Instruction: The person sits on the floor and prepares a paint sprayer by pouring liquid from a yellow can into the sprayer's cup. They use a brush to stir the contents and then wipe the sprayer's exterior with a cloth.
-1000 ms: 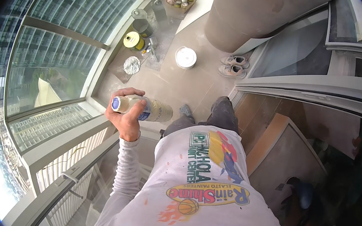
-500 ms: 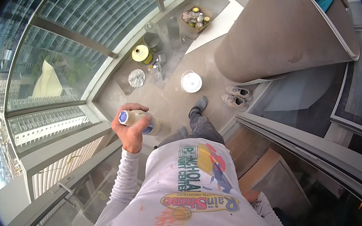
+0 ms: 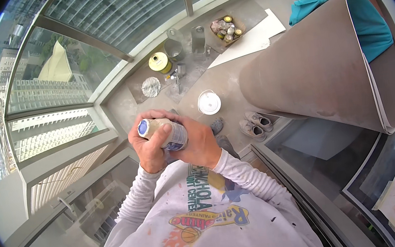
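Observation:
A pale bottle with a blue cap and a blue-and-white label lies tilted in front of my chest, its cap end pointing left. Whitish smears cover its neck. My left hand grips the cap end, thumb laid across the shoulder of the bottle. Around the other end my right hand is closed, hiding the base. Both sleeves are white and spotted with paint.
On the floor ahead stand a white lidded bucket, a yellow can, a spray gun and a box of small cans. A large brown rolled sheet fills the right, beside shoes. Windows line the left.
My right hand has come up from low at my right side and taken hold of the bottle. The left hand still holds it, now slightly farther right. The view has shifted a little.

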The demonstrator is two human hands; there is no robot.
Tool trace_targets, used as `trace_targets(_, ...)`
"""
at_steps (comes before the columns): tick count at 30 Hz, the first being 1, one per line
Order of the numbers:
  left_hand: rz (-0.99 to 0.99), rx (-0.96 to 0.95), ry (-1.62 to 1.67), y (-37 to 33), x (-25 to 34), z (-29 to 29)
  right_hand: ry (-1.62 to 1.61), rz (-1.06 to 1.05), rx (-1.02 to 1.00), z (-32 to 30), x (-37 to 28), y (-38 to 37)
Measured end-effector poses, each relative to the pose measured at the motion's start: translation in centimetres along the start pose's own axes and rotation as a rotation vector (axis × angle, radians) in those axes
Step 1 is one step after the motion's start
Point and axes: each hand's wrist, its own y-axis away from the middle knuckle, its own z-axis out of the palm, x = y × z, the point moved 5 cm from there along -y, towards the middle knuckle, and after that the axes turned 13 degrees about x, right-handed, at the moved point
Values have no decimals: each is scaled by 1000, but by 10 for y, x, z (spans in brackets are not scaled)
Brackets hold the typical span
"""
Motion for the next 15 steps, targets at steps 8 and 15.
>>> trace_targets(8, 706, -26, -1069, -88, 18, -14, 275, -226, 63, 16, 19, -66)
trace_targets(15, 885, -343, -860, -185, 11, 1, 246, -64, 59, 45, 40, -136)
